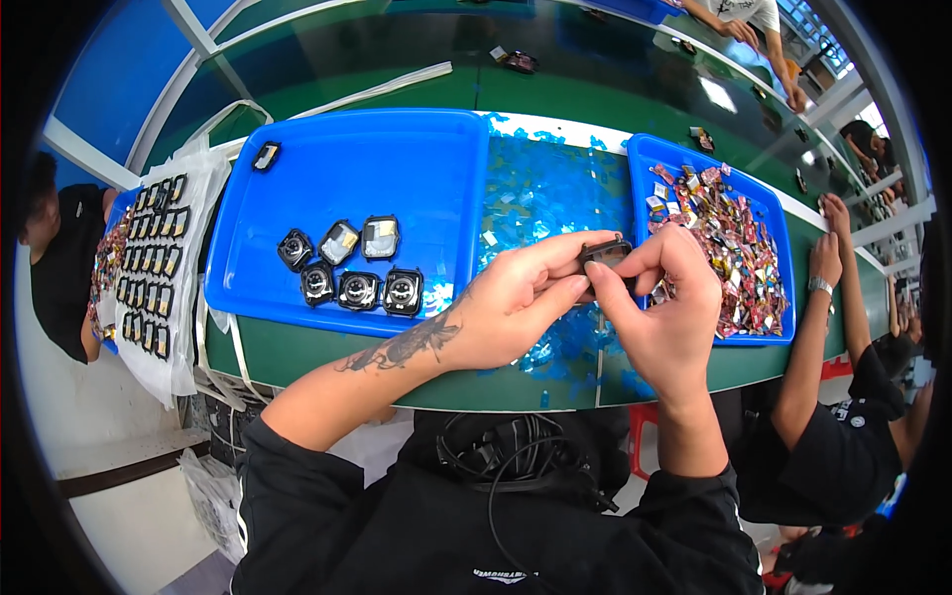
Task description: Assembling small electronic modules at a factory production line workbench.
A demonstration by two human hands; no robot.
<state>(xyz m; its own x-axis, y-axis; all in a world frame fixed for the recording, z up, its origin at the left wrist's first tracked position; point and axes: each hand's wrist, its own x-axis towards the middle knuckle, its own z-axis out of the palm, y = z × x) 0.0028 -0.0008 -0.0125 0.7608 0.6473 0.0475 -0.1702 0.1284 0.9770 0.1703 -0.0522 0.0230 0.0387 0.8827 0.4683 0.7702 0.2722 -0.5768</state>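
Note:
In front of me, between two blue trays, my left hand [511, 302] holds a small black smartwatch case [607, 253] with fingers and thumb closed round it. My right hand [666, 297] pinches at the same case from the right, thumb and index finger on its near edge. Its underside and whatever lies between the fingertips are hidden. Several similar watch cases [403, 292] lie in the left tray [337, 183], some with a round back showing, others with a pale square face. One more case [266, 156] rests in that tray's far left corner.
At right, another blue tray [790, 322] holds a heap of small coloured parts [739, 263]. Blue film scraps [545, 188] litter the green table between. Left, a white sheet [171, 362] carries rows of cases. Co-workers' arms [808, 347] reach in at right; another person [74, 238] sits left.

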